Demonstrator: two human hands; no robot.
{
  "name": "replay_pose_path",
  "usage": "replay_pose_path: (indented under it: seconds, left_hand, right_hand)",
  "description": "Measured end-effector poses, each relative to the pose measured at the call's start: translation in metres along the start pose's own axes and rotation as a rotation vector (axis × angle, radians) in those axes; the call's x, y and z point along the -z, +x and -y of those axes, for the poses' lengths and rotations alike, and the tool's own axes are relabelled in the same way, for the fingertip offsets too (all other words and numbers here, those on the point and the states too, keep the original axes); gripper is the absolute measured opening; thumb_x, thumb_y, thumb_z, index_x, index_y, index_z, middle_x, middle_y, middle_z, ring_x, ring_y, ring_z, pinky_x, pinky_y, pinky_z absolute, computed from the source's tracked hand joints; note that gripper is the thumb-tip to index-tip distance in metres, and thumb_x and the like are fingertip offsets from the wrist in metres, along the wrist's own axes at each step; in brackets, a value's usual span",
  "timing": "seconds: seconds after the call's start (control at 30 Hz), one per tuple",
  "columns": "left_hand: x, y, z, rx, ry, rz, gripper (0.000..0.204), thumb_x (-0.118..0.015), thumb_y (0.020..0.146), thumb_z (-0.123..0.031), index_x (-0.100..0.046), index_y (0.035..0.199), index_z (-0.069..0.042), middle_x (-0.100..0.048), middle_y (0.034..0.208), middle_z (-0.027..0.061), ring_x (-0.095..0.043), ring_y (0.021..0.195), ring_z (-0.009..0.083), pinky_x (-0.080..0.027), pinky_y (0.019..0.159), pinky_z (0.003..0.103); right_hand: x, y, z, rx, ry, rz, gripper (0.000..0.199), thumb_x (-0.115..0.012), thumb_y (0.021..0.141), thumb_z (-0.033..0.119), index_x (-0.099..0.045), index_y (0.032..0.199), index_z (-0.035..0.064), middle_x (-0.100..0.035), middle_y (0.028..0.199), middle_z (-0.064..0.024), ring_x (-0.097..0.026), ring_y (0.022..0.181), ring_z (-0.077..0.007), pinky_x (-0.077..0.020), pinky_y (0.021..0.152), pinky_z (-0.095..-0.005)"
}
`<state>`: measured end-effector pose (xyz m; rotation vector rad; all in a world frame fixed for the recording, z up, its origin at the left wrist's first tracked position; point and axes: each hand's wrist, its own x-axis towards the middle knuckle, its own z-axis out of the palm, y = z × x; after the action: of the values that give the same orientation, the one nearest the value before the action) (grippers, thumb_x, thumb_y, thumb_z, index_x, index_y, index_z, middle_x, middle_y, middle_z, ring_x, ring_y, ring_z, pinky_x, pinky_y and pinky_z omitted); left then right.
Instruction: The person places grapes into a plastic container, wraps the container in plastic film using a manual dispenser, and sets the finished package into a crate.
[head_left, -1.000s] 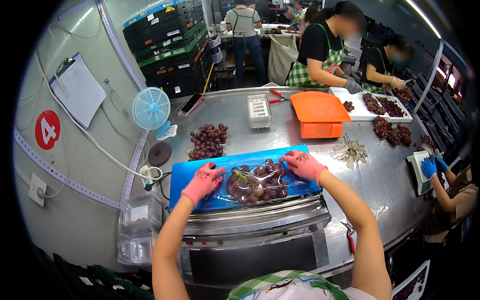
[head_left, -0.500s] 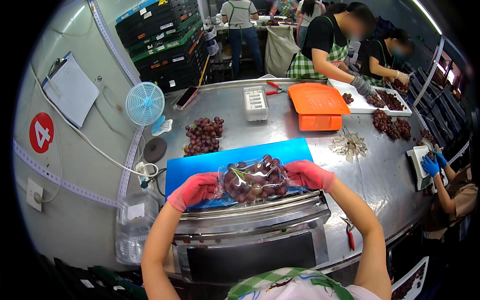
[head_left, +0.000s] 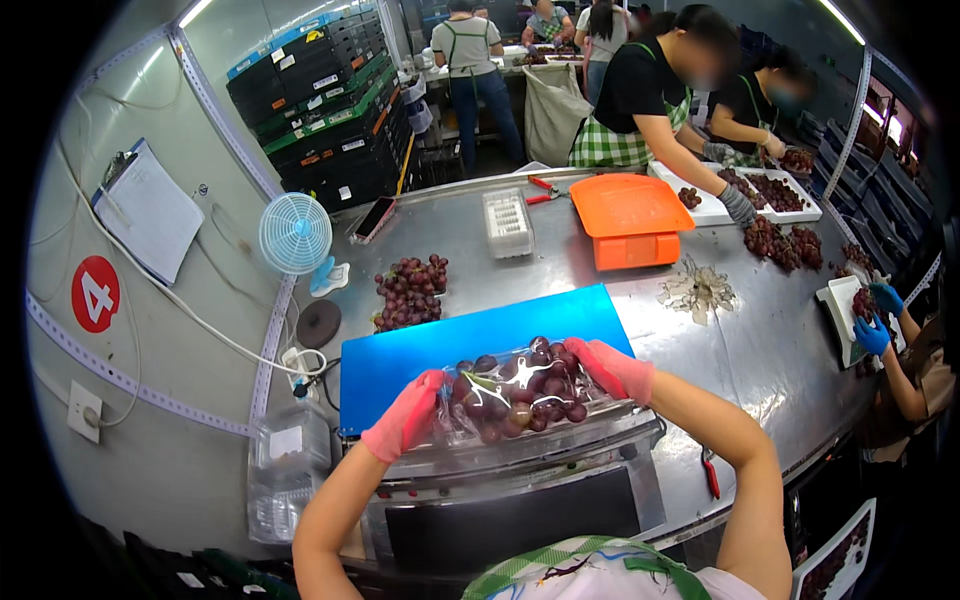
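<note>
A clear plastic-wrapped pack of dark red grapes (head_left: 530,397) is held by its two ends in front of me, with light glinting off its film. My left hand (head_left: 408,415), in a pink glove, is closed on the pack's left end. The right end is gripped by my right hand (head_left: 615,370), also gloved in pink. The pack is over the near edge of a shiny blue board (head_left: 400,365) and the metal wrapping machine (head_left: 650,485) with a black plate (head_left: 515,522). Its underside is hidden.
Loose grapes (head_left: 410,292) lie beyond the board, near a small fan (head_left: 295,233). Clear trays (head_left: 508,223) and an orange scale (head_left: 635,222) stand farther back. Red-handled snips (head_left: 711,475) lie at right. Co-workers handle grapes at the far right; empty clear containers (head_left: 286,470) are stacked at left.
The pack has come slightly toward me and tilted, its left end lower. My left hand has dropped and turned with it. At far right, a co-worker's blue-gloved hands have shifted around grapes.
</note>
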<state>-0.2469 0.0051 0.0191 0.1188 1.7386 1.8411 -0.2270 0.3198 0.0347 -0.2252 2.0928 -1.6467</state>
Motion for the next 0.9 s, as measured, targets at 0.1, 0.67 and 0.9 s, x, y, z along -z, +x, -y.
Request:
replay_pose_path:
  seconds: [0.1,0.67,0.9]
  left_hand:
    - [-0.037,-0.045,-0.009,-0.011,0.133,-0.131,0.037,-0.037,0.096,-0.034,-0.052,0.105,-0.002,-0.056,0.089,0.0068,-0.053,0.074,0.0134,-0.046,0.064,0.027]
    - [-0.139,-0.150,0.111,-0.487,-0.112,-0.328,0.045,-0.037,0.094,-0.047,-0.044,0.116,-0.009,-0.054,0.106,0.0107,-0.054,0.097,0.0186,-0.045,0.084,0.033]
    - [-0.157,-0.147,0.096,-0.244,-1.199,0.168,0.049,-0.034,0.095,-0.044,-0.044,0.124,-0.006,-0.045,0.130,0.0155,-0.047,0.116,0.0285,-0.039,0.098,0.042]
  right_hand:
    - [-0.020,-0.038,-0.006,-0.012,0.053,-0.127,0.048,-0.023,0.098,0.034,-0.058,0.105,0.0017,-0.066,0.083,-0.0057,-0.058,0.071,-0.0108,-0.0469,0.066,-0.0265]
    - [-0.133,-0.148,-0.073,-0.216,1.112,-0.122,0.062,-0.036,0.087,0.061,-0.054,0.112,0.0069,-0.058,0.109,-0.0105,-0.057,0.095,-0.0285,-0.0471,0.084,-0.0436]
    - [-0.141,-0.165,-0.002,0.005,1.264,-0.120,0.058,-0.038,0.090,0.052,-0.045,0.123,0.0054,-0.057,0.109,-0.0143,-0.059,0.095,-0.0292,-0.0519,0.075,-0.0460]
